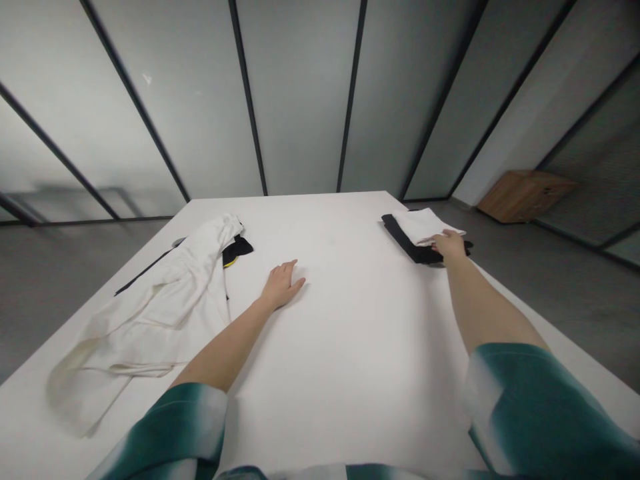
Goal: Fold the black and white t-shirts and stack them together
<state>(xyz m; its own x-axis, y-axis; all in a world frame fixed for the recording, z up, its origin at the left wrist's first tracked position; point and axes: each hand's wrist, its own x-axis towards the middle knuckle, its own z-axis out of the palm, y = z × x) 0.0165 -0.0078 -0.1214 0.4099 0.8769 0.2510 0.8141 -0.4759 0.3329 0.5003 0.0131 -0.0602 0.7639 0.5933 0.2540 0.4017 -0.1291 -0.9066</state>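
My left hand (283,285) hovers over or rests on the middle of the white table, its fingers and thumb spread with nothing in them. At the right side of the table my right hand (449,244) has its fingers closed at the near corner of a folded white cloth garment (423,225). That white piece lies on top of a folded black garment (406,244). Left of my left hand, a large white garment (173,303) is spread loosely in wrinkles. Black cloth (237,249) with a yellow edge sticks out from under it.
The white table (340,347) stretches ahead toward a frosted glass wall (305,100) with dark frames. Beyond its right edge, a wooden cabinet (520,195) stands on the grey floor (550,273).
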